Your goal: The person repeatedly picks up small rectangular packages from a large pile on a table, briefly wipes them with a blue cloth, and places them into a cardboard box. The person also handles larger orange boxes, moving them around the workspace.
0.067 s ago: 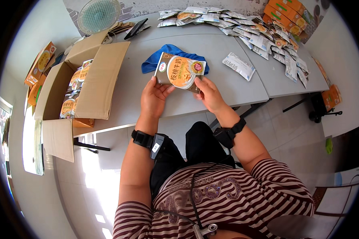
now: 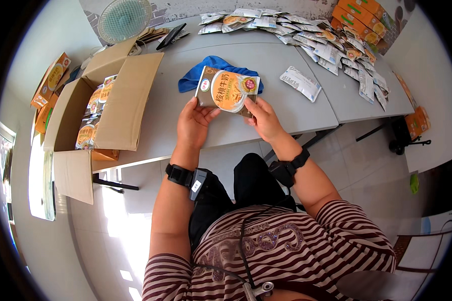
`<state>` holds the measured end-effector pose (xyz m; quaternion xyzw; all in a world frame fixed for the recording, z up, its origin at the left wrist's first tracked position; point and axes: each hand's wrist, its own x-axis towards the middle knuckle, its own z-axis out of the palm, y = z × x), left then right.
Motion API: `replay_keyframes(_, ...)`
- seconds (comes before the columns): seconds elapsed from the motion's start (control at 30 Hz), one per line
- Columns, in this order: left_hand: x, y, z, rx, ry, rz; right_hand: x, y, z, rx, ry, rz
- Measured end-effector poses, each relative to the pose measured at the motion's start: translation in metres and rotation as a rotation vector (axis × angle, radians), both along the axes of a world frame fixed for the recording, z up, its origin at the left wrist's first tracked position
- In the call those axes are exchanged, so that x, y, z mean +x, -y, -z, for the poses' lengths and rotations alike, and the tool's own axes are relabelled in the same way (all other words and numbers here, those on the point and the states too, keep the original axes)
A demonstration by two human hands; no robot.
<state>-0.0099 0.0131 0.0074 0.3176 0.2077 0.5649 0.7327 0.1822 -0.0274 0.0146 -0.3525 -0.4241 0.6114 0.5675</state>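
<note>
Between my two hands I hold a brown and orange food packet (image 2: 227, 90), its printed front facing up. My left hand (image 2: 195, 120) grips the packet's lower left corner, thumb at the edge and fingers beneath. At the lower right corner my right hand (image 2: 263, 118) pinches it, with the thumb on the front. A crumpled blue cloth (image 2: 191, 79) lies on the table just behind the packet and is partly covered by it. To the right, a single white-backed packet (image 2: 300, 84) rests apart on the table.
An open cardboard box (image 2: 128, 100) with similar packets (image 2: 88, 131) inside stands at the left. Many packets (image 2: 311, 42) are heaped along the far right of the grey table (image 2: 286, 118). Orange cartons (image 2: 361, 20) are stacked behind them. A fan (image 2: 124, 21) stands at the far left.
</note>
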Motion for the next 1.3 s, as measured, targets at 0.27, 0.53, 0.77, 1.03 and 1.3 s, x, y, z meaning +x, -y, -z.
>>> replay_keyframes(0.27, 0.011, 0.012, -0.017, -0.066, 0.087, 0.015, 0.012, -0.001, 0.006, 0.042, -0.161, -0.054)
replay_keyframes(0.53, 0.006, 0.007, 0.001, -0.070, -0.064, 0.079, 0.009, -0.008, 0.013, 0.010, -0.208, 0.060)
replay_keyframes(0.77, 0.008, 0.006, -0.002, -0.070, -0.041, 0.125, 0.011, -0.006, 0.007, 0.009, -0.280, 0.137)
replay_keyframes(1.03, -0.025, 0.030, -0.025, 0.023, -0.022, 0.200, 0.010, -0.013, 0.013, 0.026, -0.346, 0.093)
replay_keyframes(1.3, -0.100, 0.063, -0.127, 0.124, -0.078, -0.009, 0.012, -0.009, 0.012, 0.097, -0.283, 0.040)
